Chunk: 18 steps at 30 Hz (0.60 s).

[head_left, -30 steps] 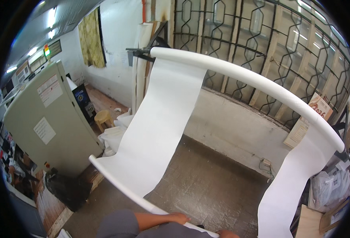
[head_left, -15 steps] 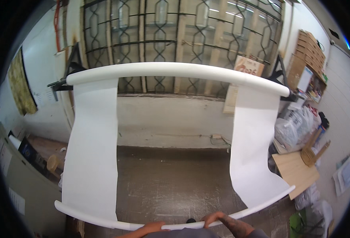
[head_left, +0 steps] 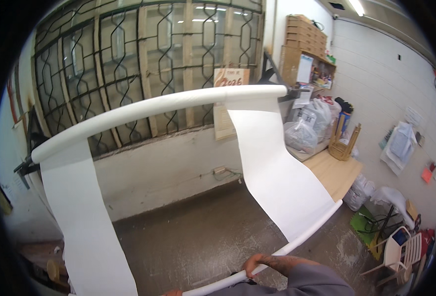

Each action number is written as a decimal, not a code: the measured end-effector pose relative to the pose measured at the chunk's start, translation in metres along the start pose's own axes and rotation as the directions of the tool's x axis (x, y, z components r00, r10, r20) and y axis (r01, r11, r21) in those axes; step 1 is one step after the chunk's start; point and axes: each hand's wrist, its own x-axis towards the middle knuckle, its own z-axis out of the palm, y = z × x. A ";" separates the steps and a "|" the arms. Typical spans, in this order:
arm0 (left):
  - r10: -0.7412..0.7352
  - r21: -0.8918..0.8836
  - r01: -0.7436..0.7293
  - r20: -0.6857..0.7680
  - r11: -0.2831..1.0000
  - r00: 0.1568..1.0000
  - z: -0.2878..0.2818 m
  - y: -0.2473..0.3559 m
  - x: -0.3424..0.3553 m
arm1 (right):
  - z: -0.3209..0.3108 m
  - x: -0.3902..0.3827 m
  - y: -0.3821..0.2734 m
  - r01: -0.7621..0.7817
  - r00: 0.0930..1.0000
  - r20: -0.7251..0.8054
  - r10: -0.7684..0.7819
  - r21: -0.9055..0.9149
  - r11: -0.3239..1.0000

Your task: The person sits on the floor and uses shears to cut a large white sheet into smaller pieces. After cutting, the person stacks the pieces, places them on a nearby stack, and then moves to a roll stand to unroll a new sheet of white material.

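Note:
Two wide strips of white sheet, a left strip (head_left: 82, 217) and a right strip (head_left: 272, 167), hang from a large white roll (head_left: 168, 104) mounted across the window. Their lower ends run to a thin white tube (head_left: 309, 234) close to me. My right hand (head_left: 253, 265) is closed around this tube, its thumb side toward the middle. At the bottom edge, only a sliver of my left hand (head_left: 173, 293) shows, wrapped on the same tube; most of it is cut off. The tube slants up to the right, and its left end is out of view.
Black brackets (head_left: 272, 74) carry the roll in front of a barred window (head_left: 144, 59). On the right are a wooden table (head_left: 334, 172), plastic bags (head_left: 307, 128), an upturned wooden stool (head_left: 344, 143) and a white chair (head_left: 398, 251). Brown floor (head_left: 193, 241) lies between the strips.
My view has swung to the right, bringing the white chair in. The tube now slants up to the right, and my left hand has slipped almost out of the picture. Both strips still hang from the roll.

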 end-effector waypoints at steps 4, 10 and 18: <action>0.009 -0.143 -0.021 -0.085 0.990 0.996 0.000 -0.027 -0.014 | 0.017 -0.002 -0.023 0.014 0.877 -0.454 -0.160 -0.308 0.951; 0.127 -0.248 -0.074 0.206 0.966 0.970 0.102 -0.112 0.052 | 0.074 -0.017 0.005 -0.363 0.456 -0.878 -0.142 -0.330 0.872; 0.014 -0.076 -0.016 -0.026 0.997 1.000 0.143 -0.073 -0.026 | 0.127 -0.014 0.090 -0.427 0.600 -0.798 0.060 -0.255 0.868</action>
